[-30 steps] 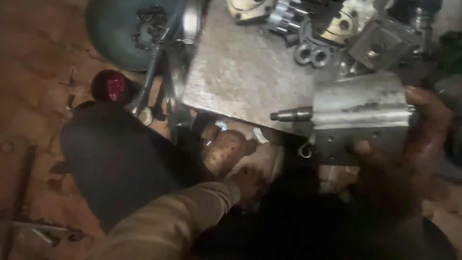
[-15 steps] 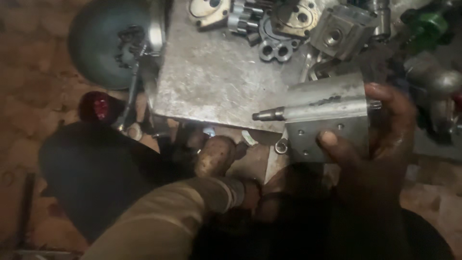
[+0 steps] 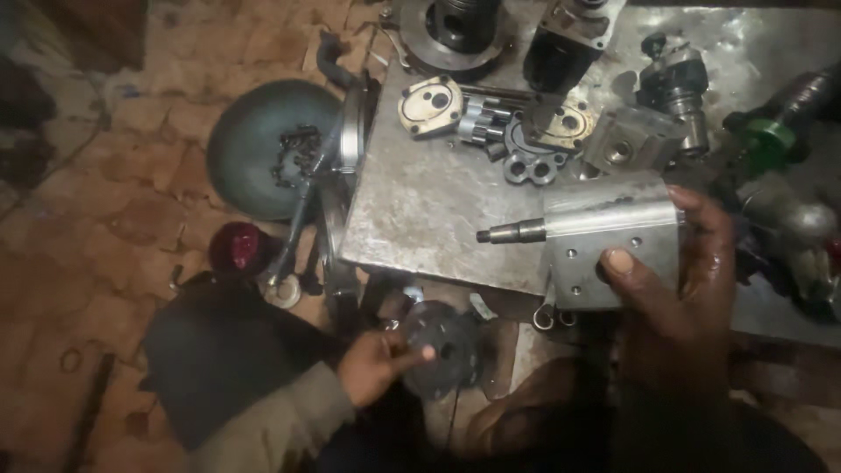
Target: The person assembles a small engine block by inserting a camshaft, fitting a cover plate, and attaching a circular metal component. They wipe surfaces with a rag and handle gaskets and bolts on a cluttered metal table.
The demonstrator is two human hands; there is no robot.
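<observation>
My right hand (image 3: 679,298) grips a grey metal pump body (image 3: 604,236) with a short shaft sticking out to the left, held just above the near edge of a steel plate (image 3: 420,210). My left hand (image 3: 377,361) reaches low at the bottom centre, its fingers on a dark round disc with holes (image 3: 447,346) that lies on the floor below the plate.
Gears and brass-coloured end covers (image 3: 491,118) lie on the plate, with larger housings (image 3: 455,31) behind. A green round pan holding a chain (image 3: 272,149) and a red cap (image 3: 236,247) sit on the brick floor at the left. Wrenches lean by the plate's left edge.
The view has shifted so the plate's parts show more. My left hand moved from a brownish lump to the dark round disc. My right hand keeps hold of the pump body.
</observation>
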